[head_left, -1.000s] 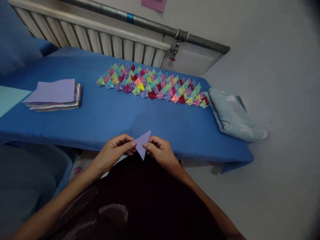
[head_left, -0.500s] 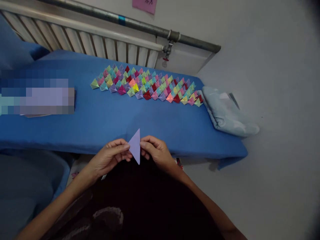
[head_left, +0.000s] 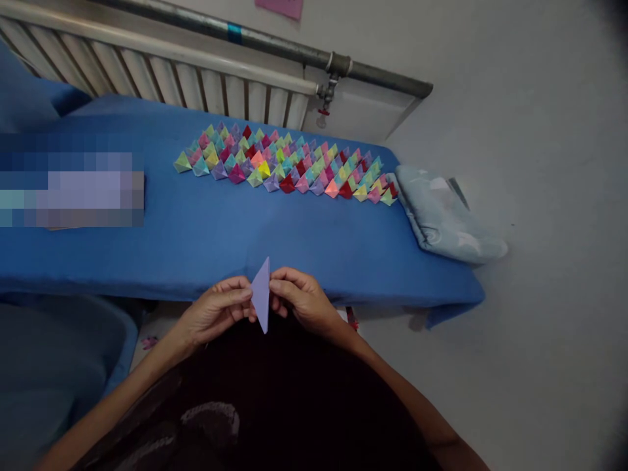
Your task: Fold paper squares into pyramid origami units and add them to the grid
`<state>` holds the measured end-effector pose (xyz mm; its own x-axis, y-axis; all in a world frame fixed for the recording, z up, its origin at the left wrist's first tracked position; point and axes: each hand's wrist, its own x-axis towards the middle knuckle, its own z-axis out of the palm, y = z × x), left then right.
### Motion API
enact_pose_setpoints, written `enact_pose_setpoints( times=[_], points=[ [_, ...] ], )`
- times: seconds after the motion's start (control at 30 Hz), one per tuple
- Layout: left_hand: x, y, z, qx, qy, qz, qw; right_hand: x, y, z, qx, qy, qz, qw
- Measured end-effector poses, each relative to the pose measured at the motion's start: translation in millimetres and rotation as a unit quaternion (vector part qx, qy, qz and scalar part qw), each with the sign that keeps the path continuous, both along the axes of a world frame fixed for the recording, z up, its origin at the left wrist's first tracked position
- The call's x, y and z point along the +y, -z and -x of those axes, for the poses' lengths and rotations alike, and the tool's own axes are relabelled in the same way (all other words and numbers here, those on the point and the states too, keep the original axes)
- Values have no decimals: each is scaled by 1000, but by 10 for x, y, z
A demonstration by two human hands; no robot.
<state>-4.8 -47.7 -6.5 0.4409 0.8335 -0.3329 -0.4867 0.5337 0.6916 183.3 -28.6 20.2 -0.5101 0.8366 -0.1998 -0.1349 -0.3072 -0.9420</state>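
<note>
The wearer's dark garment [head_left: 284, 405] filled the near middle of the scene, with a pale motif towards its left. In front of it, a lilac paper triangle [head_left: 261, 297] was held between both hands, above the near edge of a blue-covered table [head_left: 318, 242]. The left hand [head_left: 210, 311] pinched the triangle's left corner between thumb and fingers. The right hand [head_left: 305, 296] pinched the middle of its long right edge, thumb uppermost. This edge stood nearly upright in the view, one point directed far and the other near. At the near left lay a blue, rounded form [head_left: 63, 347], apparently a seat.

Farther off, on the table's left part, a pixelated patch [head_left: 91, 190] of lilac and brown tones was too coarse to identify. Multicoloured folded paper pieces [head_left: 284, 163] stood in close slanting rows along the far half of the table, with a folded grey-blue cloth [head_left: 436, 219] just beside their right end, overhanging the table's right edge. Beyond the table were a pale ribbed radiator [head_left: 210, 88], a red-handled valve [head_left: 328, 98] and a metal pipe [head_left: 284, 49]; a pink paper [head_left: 280, 6] hung on the wall above.
</note>
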Motion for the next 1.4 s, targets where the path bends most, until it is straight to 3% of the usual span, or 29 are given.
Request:
enact_pose_setpoints(
  times=[0.27, 0.83, 1.07, 1.4],
  points=[
    [-3, 30, -10, -8, 5, -7, 1000, -1, 10, 33, 38, -10, 52, 998],
    [20, 56, 19, -21, 5, -12, 1000, 15, -30, 17, 33, -10, 63, 997],
    [38, 39, 76, 28, 43, -14, 999, 23, -2, -24, -4, -1, 51, 999],
    [28, 31, 82, 37, 54, -3, 998, 40, 44, -31, 31, 16, 67, 997]
  ],
)
